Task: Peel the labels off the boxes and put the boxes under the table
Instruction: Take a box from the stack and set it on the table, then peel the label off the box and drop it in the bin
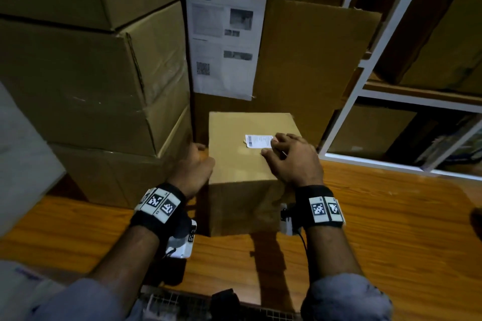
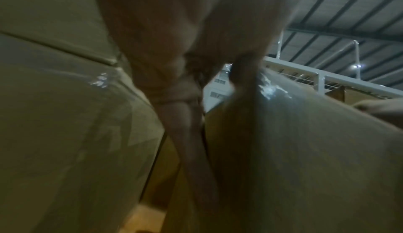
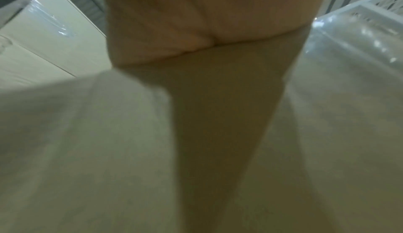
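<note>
1. Grip first: the right hand (image 1: 293, 157) lies on top of the box (image 1: 250, 148), fingers bent, their tips at the right end of the label (image 1: 258, 141). Whether they already pinch its edge I cannot tell; the right wrist view is blurred and shows only the heel of the hand on cardboard.
2. The left hand (image 1: 197, 167) is curled against the box's upper left edge, thumb at the top edge, fingers down the side in the gap toward the stacked cartons (image 1: 91, 73). It looks to be steadying the box.
3. The box stands upright on the wooden worktop (image 1: 378, 216), just right of the stacked cartons, in front of a leaning cardboard sheet (image 1: 313, 60) with a printed paper (image 1: 224, 44) on it, with a white shelf frame (image 1: 365, 81) to the right.
4. The label sits on the box's top face, toward the far right. Its long axis runs left to right, and its left end looks slightly ragged or raised.
5. Step in hand, as I judge it: starting the peel; the label is still stuck on.
6. The next move calls for getting a nail under an edge, then pulling low along the long axis while the left hand braces. Moving the box under the worktop comes afterwards.
</note>
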Available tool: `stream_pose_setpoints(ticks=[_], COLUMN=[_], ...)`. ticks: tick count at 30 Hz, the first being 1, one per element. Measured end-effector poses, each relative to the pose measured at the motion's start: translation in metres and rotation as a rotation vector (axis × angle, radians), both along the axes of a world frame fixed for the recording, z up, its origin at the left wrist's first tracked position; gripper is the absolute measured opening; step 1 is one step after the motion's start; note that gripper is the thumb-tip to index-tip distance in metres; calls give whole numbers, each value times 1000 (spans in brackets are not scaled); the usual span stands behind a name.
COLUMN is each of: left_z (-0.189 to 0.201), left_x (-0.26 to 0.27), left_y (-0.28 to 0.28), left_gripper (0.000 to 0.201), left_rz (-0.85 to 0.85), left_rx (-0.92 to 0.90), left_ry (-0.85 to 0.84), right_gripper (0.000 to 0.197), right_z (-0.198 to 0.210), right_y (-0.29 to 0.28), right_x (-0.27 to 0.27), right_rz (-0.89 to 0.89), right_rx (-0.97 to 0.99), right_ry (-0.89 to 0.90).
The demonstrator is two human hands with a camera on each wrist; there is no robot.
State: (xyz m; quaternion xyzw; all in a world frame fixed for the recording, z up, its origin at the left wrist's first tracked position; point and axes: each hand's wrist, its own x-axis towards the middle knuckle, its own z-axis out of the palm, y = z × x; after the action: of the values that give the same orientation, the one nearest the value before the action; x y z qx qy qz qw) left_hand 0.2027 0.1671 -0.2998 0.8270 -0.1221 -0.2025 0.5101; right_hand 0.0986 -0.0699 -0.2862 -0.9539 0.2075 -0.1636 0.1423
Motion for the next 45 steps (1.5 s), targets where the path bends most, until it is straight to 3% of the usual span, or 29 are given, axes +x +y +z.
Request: stream_pose_setpoints(ticks=[4, 6, 9, 11, 13, 15, 17, 19, 24, 30, 35, 41, 45], left_z=[-13, -20, -19, -9, 5, 15, 17, 13, 15, 31, 37, 58, 84], left_x=[-5, -4, 0, 0, -1, -3, -6, -14, -48, -87, -113, -120, -91], left_y=[2, -7, -31, -45, -59, -71, -77, -79, -83, -90, -91, -93, -92], left_gripper=[63, 57, 57, 58, 59, 55, 50, 48, 54, 63, 59, 39, 49], left_rz=[-52, -84, 45, 73, -27, -239, -443, -540, -604, -680, -639, -556, -546], left_rx=[-88, -85, -34, 87, 171, 226, 291, 362, 588, 823, 766, 799, 740], left_ry=[259, 252, -80, -378, -631, -759, -751, -727, -763, -867, -795, -797, -685], right_gripper=[27, 25, 30, 50, 64, 64, 59, 50, 36, 32, 42, 45, 37], right_z=[0, -2, -7, -11, -12, -12, -12, -13, -7, 5, 11, 31, 44], right_y=[-24, -31, -24, -11, -4, -8, -18, -29, -51, -52, -43, -34, -28], right_x=[-5, -8, -11, -15, -20, -24, -26, -28, -43, -57, -64, -64, -62], right_rz=[-65, -101, -133, -140, -142, -121, -95, -58, -6, 0, 25, 64, 94], right_rx=[-101, -82, -15, -18, -55, -61, -43, -31, -21, -263, -229, -236, -199], right_ry=[53, 48, 17, 34, 46, 57, 63, 59, 24, 83, 221, 454, 503])
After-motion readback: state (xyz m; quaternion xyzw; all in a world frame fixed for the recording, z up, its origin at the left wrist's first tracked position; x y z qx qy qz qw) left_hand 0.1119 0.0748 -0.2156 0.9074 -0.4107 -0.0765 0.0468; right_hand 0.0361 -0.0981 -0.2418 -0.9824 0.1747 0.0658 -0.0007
